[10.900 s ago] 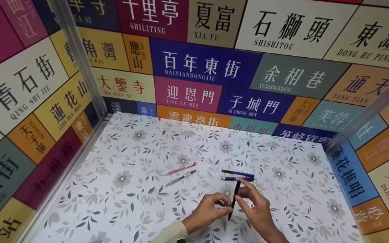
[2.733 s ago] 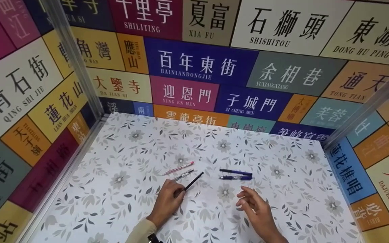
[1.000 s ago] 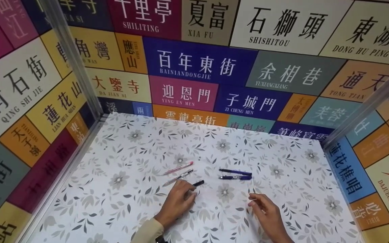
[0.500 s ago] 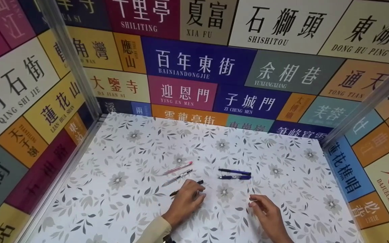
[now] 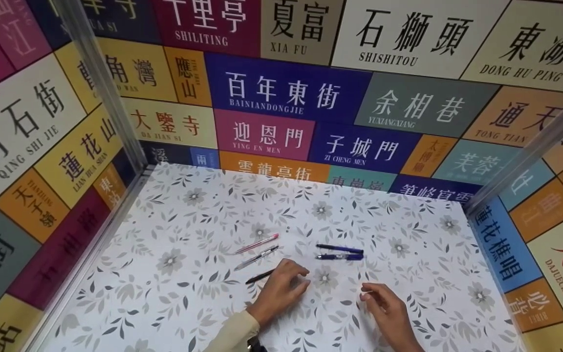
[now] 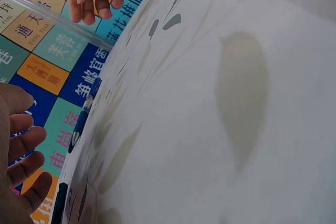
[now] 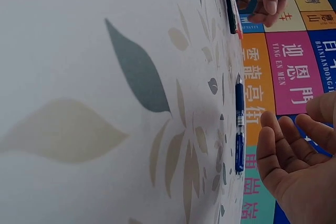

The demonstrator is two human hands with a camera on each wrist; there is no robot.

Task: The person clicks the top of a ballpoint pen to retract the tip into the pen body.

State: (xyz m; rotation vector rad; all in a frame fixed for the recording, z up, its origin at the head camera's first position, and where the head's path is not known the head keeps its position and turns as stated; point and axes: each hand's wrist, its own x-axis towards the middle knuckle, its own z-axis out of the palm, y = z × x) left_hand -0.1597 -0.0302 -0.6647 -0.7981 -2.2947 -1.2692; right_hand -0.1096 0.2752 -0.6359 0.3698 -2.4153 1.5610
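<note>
A black pen lies on the floral tabletop, its right part hidden behind my left hand. The left wrist view shows that hand's loosely bent fingers with nothing between them. My right hand is at the front right, fingers relaxed and holding nothing; the right wrist view shows its upturned palm. Just beyond the black pen lie a clear pen with dark parts and a pink pen, all slanting alike. Right of them, two blue pens, one darker and one with a clip, lie close together.
The white tabletop carries a grey flower and leaf print. Panels with coloured name blocks enclose it at the back and both sides. Clear corner strips stand where the panels meet.
Earlier both hands held the black pen upright; the left hand then carried it left and laid it by the clear pen. It has now let go and drawn rightward. The right hand barely moved lately.
</note>
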